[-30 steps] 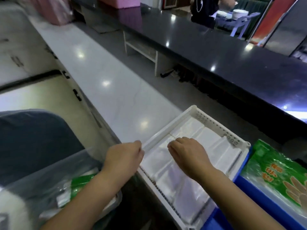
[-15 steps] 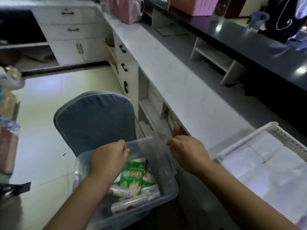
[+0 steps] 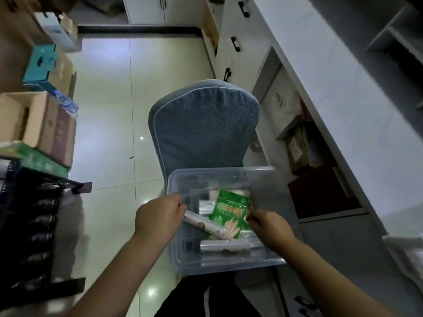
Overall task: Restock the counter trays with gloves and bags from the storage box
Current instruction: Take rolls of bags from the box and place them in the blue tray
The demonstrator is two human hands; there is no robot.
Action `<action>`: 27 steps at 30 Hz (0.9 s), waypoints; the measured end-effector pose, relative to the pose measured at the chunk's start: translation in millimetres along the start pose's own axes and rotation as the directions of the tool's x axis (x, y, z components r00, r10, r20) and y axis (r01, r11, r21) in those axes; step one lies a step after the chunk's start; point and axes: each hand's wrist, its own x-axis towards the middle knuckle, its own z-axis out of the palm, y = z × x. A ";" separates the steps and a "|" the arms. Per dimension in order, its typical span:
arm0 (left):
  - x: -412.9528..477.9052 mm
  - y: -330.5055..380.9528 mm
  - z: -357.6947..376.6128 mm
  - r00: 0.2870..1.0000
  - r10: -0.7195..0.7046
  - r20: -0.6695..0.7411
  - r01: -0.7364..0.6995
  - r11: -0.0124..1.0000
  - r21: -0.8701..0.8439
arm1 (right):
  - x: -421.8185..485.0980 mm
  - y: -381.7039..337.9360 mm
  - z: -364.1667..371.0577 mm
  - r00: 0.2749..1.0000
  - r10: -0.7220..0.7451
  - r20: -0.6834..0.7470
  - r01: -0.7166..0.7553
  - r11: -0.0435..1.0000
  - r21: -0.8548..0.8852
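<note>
A clear plastic storage box [image 3: 219,173] sits on the seat of a blue chair in front of me. Inside lie a green pack of gloves [image 3: 231,210] and two rolls of plastic bags [image 3: 206,225] [image 3: 224,245]. My left hand [image 3: 160,217] reaches over the box's left wall, with curled fingers at the end of the upper roll. Whether it grips the roll is unclear. My right hand [image 3: 270,227] is inside the box, and its fingertips pinch the right edge of the glove pack. A corner of the white counter tray [image 3: 402,248] shows at the far right.
The blue chair back [image 3: 203,124] stands behind the box. A white counter [image 3: 332,88] with open shelves and drawers runs along the right. Stacked cardboard boxes [image 3: 45,124] and a black rack [image 3: 29,225] line the left. Tiled floor lies between them.
My view has swung left and down from the white tray to the storage box. Both hands left the tray and came to the box; the right hand now reaches the glove pack.
</note>
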 end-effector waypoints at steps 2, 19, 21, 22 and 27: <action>-1.9 -9.7 13.1 0.999 -0.019 0.049 0.019 1.000 0.010 | 10.6 8.0 19.7 0.998 0.015 0.055 -0.014 1.000 -0.021; 4.2 -39.8 138.7 0.943 -0.266 0.200 0.262 0.964 0.048 | 144.8 34.1 209.8 0.936 0.019 0.351 0.070 0.969 -0.239; 2.1 -36.9 148.6 0.935 -0.286 0.208 0.285 0.958 0.038 | 149.4 35.7 225.5 0.933 0.014 0.360 0.072 0.972 -0.226; 1.6 -35.6 152.7 0.933 -0.291 0.211 0.290 0.956 0.036 | 151.0 36.4 231.3 0.930 0.016 0.367 0.071 0.972 -0.224; 2.9 -26.8 163.1 0.929 -0.286 0.236 0.289 0.957 0.020 | 156.4 44.2 241.8 0.922 -0.008 0.388 0.070 0.987 -0.145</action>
